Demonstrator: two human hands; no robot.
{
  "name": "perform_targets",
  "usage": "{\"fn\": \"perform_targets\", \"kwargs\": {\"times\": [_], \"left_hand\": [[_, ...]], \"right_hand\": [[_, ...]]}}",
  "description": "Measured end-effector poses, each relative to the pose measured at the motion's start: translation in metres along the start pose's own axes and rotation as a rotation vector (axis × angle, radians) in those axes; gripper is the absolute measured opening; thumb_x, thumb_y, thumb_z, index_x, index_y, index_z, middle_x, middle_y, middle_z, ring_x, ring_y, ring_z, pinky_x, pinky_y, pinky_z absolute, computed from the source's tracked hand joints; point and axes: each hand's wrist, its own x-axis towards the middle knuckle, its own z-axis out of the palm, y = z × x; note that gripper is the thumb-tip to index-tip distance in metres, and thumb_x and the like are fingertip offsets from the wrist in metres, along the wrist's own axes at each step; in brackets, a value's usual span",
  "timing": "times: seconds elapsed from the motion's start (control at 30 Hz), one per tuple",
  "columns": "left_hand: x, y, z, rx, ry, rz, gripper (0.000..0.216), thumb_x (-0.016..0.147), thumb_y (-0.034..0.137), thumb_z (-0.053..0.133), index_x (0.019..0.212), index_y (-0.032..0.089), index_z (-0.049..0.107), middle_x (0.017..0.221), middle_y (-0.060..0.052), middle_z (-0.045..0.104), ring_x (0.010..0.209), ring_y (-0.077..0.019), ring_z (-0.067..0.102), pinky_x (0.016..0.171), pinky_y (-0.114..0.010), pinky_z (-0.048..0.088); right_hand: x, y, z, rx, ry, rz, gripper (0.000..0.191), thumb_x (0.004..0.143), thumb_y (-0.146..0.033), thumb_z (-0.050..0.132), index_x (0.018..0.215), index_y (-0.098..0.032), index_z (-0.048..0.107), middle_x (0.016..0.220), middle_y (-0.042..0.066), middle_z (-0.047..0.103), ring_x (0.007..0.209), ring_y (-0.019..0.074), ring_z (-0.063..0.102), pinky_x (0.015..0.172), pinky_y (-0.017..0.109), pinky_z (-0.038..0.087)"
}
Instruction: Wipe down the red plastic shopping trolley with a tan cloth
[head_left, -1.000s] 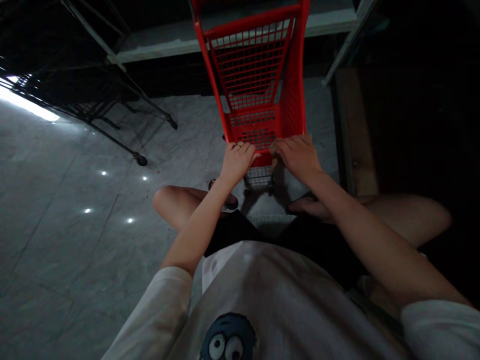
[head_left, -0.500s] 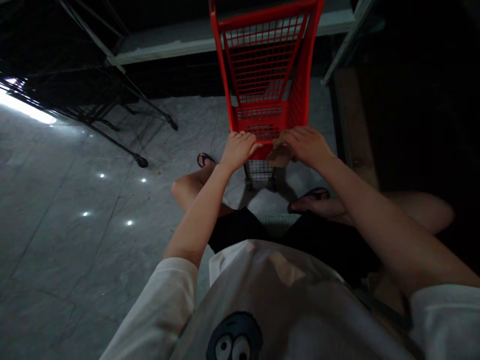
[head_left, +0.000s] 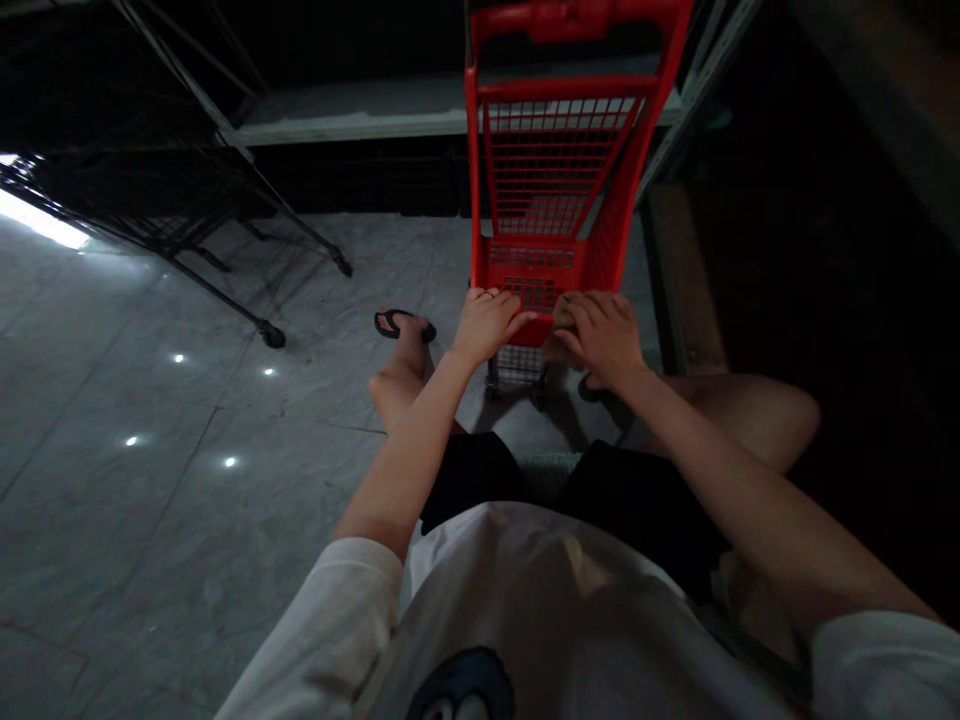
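Note:
A red plastic shopping cart (head_left: 610,222) with grid walls stands in front of me, between my feet. My left hand (head_left: 489,322) grips the left part of its near rim, with the fingers curled over the edge. At the right end of that rim is my right hand (head_left: 602,332), holding a brown cloth (head_left: 559,346) against the plastic. Part of the cloth hangs below the hand, and the rest is covered by the fingers. Below the basket the metal undercarriage and small wheels (head_left: 491,388) show.
Behind the cart runs a metal rack with a pale shelf edge (head_left: 352,128). A dark wire cart (head_left: 217,225) on casters stands to the left. To the right lies a brown beam (head_left: 684,275) beside a dark area. Grey tiled floor (head_left: 187,520) spreads at left.
The cart sits lower and further right in view, and its handle now shows. My right hand has turned flatter over the rim with the cloth. My left hand keeps its hold.

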Motion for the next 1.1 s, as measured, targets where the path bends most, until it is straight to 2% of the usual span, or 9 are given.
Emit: {"fn": "perform_targets", "kwargs": {"times": [0.07, 0.13, 0.27, 0.4, 0.53, 0.67, 0.8, 0.9, 1.1], "left_hand": [[-0.001, -0.002, -0.001, 0.014, -0.003, 0.012, 0.049, 0.115, 0.051, 0.04, 0.102, 0.018, 0.074, 0.1, -0.012, 0.078, 0.101, -0.0285, 0.067, 0.095, -0.043, 0.04], [-0.002, -0.003, -0.002, 0.019, -0.012, 0.034, 0.05, 0.115, 0.052, 0.04, 0.101, 0.018, 0.074, 0.099, -0.011, 0.078, 0.1, -0.0282, 0.067, 0.094, -0.043, 0.041], [-0.003, -0.002, -0.001, 0.009, -0.014, 0.046, 0.052, 0.114, 0.055, 0.04, 0.097, 0.019, 0.074, 0.098, -0.011, 0.077, 0.097, -0.0269, 0.065, 0.094, -0.042, 0.04], [-0.004, 0.006, 0.003, -0.001, 0.013, 0.036, 0.051, 0.114, 0.056, 0.043, 0.093, 0.02, 0.073, 0.094, -0.01, 0.077, 0.094, -0.0263, 0.064, 0.095, -0.043, 0.04], [-0.007, 0.009, 0.004, -0.011, 0.028, 0.052, 0.05, 0.113, 0.056, 0.044, 0.091, 0.021, 0.072, 0.093, -0.008, 0.077, 0.094, -0.0259, 0.065, 0.095, -0.043, 0.04], [-0.007, 0.006, 0.002, -0.006, 0.033, 0.066, 0.054, 0.115, 0.056, 0.039, 0.089, 0.021, 0.07, 0.09, -0.007, 0.076, 0.092, -0.0246, 0.064, 0.096, -0.042, 0.04], [-0.005, 0.002, 0.002, -0.018, 0.03, 0.069, 0.056, 0.115, 0.057, 0.037, 0.088, 0.021, 0.071, 0.088, -0.007, 0.076, 0.09, -0.0247, 0.064, 0.094, -0.044, 0.042], [-0.005, 0.0, 0.003, -0.021, 0.061, 0.07, 0.056, 0.115, 0.056, 0.037, 0.085, 0.022, 0.07, 0.085, -0.007, 0.075, 0.088, -0.0246, 0.064, 0.094, -0.044, 0.042], [-0.009, -0.005, 0.003, -0.005, 0.084, 0.087, 0.053, 0.115, 0.054, 0.041, 0.08, 0.022, 0.067, 0.081, -0.006, 0.075, 0.084, -0.0234, 0.063, 0.09, -0.043, 0.041]], "right_hand": [[0.003, -0.008, 0.001, 0.001, -0.013, -0.015, 0.042, 0.109, -0.039, 0.051, 0.142, -0.018, 0.067, 0.134, 0.016, 0.076, 0.123, 0.0333, 0.065, 0.109, 0.054, 0.047], [0.005, 0.002, -0.004, 0.021, -0.075, -0.081, 0.035, 0.109, -0.033, 0.05, 0.134, -0.019, 0.071, 0.127, 0.015, 0.078, 0.115, 0.0307, 0.067, 0.106, 0.051, 0.048], [0.002, 0.051, -0.018, 0.088, -0.152, -0.245, 0.03, 0.11, -0.037, 0.051, 0.111, -0.021, 0.076, 0.118, 0.013, 0.081, 0.112, 0.0274, 0.07, 0.103, 0.046, 0.052], [-0.009, 0.085, -0.026, 0.129, -0.148, -0.306, 0.033, 0.111, -0.039, 0.047, 0.118, -0.025, 0.076, 0.126, 0.009, 0.081, 0.121, 0.0258, 0.071, 0.106, 0.047, 0.054], [-0.016, 0.094, -0.026, 0.136, -0.169, -0.263, 0.04, 0.11, -0.047, 0.047, 0.126, -0.024, 0.076, 0.134, 0.01, 0.079, 0.13, 0.0273, 0.068, 0.111, 0.048, 0.052], [-0.015, 0.103, -0.021, 0.173, -0.176, -0.24, 0.041, 0.109, -0.051, 0.047, 0.125, -0.028, 0.076, 0.135, 0.007, 0.078, 0.136, 0.0273, 0.065, 0.119, 0.052, 0.047], [-0.007, 0.112, -0.018, 0.135, -0.059, -0.189, 0.044, 0.114, -0.044, 0.036, 0.122, -0.027, 0.076, 0.134, 0.008, 0.079, 0.142, 0.0292, 0.062, 0.123, 0.061, 0.039], [0.01, 0.121, -0.017, 0.124, -0.021, -0.109, 0.044, 0.116, -0.04, 0.034, 0.124, -0.025, 0.075, 0.132, 0.012, 0.079, 0.146, 0.0304, 0.059, 0.123, 0.064, 0.035], [0.067, 0.158, -0.006, 0.199, -0.117, 0.044, 0.034, 0.115, -0.034, 0.046, 0.118, -0.017, 0.075, 0.134, 0.016, 0.077, 0.148, 0.0295, 0.056, 0.127, 0.059, 0.033]]}}
